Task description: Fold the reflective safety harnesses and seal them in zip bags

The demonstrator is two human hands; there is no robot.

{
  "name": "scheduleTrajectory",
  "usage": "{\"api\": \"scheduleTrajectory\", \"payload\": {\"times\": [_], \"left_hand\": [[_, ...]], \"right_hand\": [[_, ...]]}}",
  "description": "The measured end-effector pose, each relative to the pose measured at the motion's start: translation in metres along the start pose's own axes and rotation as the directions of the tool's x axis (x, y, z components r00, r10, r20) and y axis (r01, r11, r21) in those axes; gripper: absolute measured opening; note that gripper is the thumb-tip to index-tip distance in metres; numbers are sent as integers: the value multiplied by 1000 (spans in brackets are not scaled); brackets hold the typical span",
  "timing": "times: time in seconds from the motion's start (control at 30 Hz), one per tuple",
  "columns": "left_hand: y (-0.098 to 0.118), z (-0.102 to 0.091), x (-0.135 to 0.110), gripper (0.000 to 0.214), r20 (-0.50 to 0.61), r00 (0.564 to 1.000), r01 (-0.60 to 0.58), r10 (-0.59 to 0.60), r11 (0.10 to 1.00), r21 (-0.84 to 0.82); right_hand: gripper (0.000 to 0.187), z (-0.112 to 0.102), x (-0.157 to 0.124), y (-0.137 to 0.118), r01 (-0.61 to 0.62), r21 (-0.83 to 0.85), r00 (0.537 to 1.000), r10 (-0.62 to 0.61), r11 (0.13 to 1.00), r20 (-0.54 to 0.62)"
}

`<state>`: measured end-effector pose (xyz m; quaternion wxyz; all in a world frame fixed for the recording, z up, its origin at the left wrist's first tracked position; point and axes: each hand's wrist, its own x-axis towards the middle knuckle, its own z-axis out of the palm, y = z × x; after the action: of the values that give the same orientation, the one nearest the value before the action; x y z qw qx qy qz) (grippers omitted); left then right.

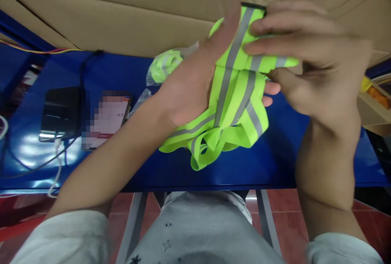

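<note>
A neon yellow-green reflective vest (235, 105) with grey reflective strips hangs bunched between both hands above the blue table (275, 162). My left hand (189, 81) supports it from behind, palm up, thumb raised against the fabric and fingertips showing past its right edge. My right hand (308, 56) pinches the folded upper part from the right, fingers pressed across the strip. Loose straps dangle near the table's front edge.
A second vest in clear plastic wrap (165, 66) lies behind my left hand. A phone (106, 119) and a black power bank (59, 113) with cables sit at the left. A large cardboard box (122, 16) fills the back. A box with orange items (377, 97) is at right.
</note>
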<state>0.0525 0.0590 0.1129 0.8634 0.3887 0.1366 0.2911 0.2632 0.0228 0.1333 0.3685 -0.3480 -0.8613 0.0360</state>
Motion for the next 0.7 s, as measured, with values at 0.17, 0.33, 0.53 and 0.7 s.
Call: {"api": "scheduleTrajectory", "payload": {"times": [0.17, 0.33, 0.53, 0.7], "left_hand": [[-13, -15, 4, 31, -88, 995, -38, 45, 996, 83], [-18, -22, 2, 20, 21, 994, -113, 112, 977, 181], [-21, -19, 7, 23, 61, 987, -151, 146, 984, 90], [-16, -14, 10, 34, 17, 993, -115, 115, 993, -30]], "right_hand": [[40, -7, -4, -6, -166, 239, 985, 147, 957, 94], [30, 16, -2, 3, -328, 543, 909, 415, 773, -42], [37, 27, 3, -1, -259, 333, 901, 351, 906, -255], [36, 21, 2, -19, -207, 10, 935, 201, 978, -294]]}}
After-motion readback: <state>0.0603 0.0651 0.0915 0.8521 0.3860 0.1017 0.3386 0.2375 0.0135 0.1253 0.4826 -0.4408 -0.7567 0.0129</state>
